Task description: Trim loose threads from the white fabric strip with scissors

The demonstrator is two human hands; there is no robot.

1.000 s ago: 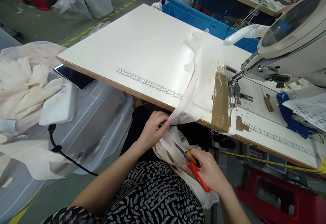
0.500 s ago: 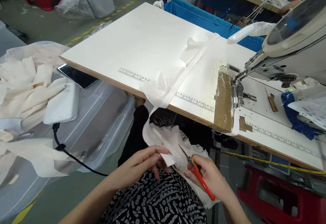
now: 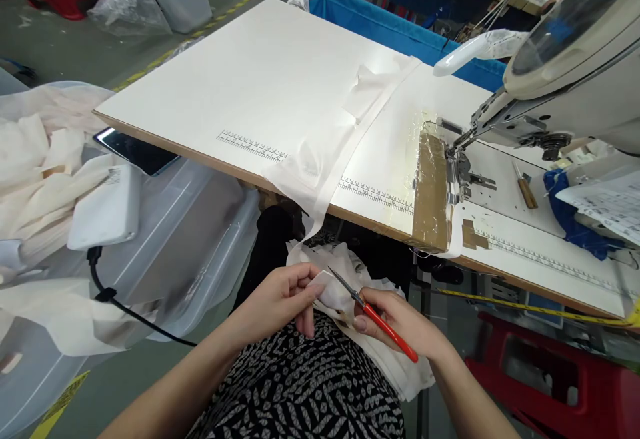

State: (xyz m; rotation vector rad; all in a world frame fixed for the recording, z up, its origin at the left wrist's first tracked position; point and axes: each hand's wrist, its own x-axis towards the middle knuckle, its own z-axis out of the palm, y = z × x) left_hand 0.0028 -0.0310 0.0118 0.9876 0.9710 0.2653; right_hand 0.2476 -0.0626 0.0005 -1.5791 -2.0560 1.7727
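Over the lap, my left hand [image 3: 285, 299] pinches the end of a pale fabric strip [image 3: 326, 287] between thumb and fingers. Red-handled scissors [image 3: 387, 329] are in my right hand [image 3: 400, 322], their pointed tip just right of the strip's end and angled up and left. A pile of the same thin white fabric [image 3: 395, 366] lies on the lap, partly hidden by both hands. More of the pale cloth [image 3: 320, 162] stretches across the white table [image 3: 240, 86] and hangs over its front edge.
A sewing machine [image 3: 565, 106] stands on the right of the table, with a wooden-handled tool [image 3: 527, 192] beside it. At left, a plastic bin [image 3: 200, 239] holds fabric, a phone [image 3: 135, 149] and a white cabled device [image 3: 107, 206]. A red stool [image 3: 600, 386] is lower right.
Both hands have risen slightly, and my left fingers have closed on the strip's end. The scissors have moved up and left, and the camera view has shifted a little.
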